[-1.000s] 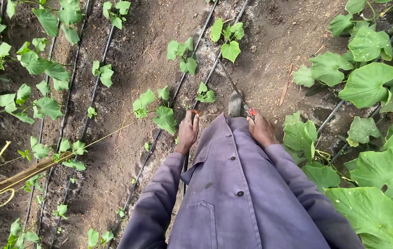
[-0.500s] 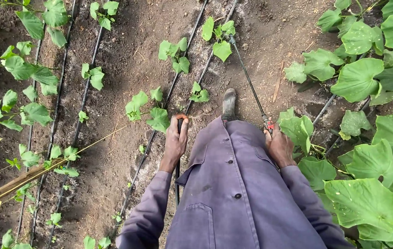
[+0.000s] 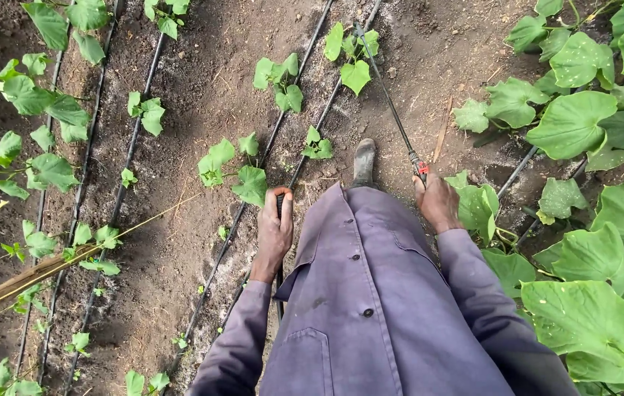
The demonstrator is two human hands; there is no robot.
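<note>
A person in a grey-blue work coat (image 3: 370, 293) stood between crop rows. The left hand (image 3: 274, 233) was closed round a dark pump lever (image 3: 280, 202) at the hip; the right hand (image 3: 437, 203) gripped the red-collared handle of a thin sprayer lance (image 3: 389, 103), probably light and stiff, best held there. Its tip reached a cucumber seedling (image 3: 352, 55). Drip lines (image 3: 282, 132) and broad leaves (image 3: 583, 315) crowded the footing.

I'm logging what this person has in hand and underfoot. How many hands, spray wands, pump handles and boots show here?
Hands: 2, the left hand and the right hand
Spray wands: 1, the thin spray wand gripped by the right hand
Pump handles: 1, the dark handle gripped by the left hand
Boots: 1, the muddy boot
Total: 5
</note>
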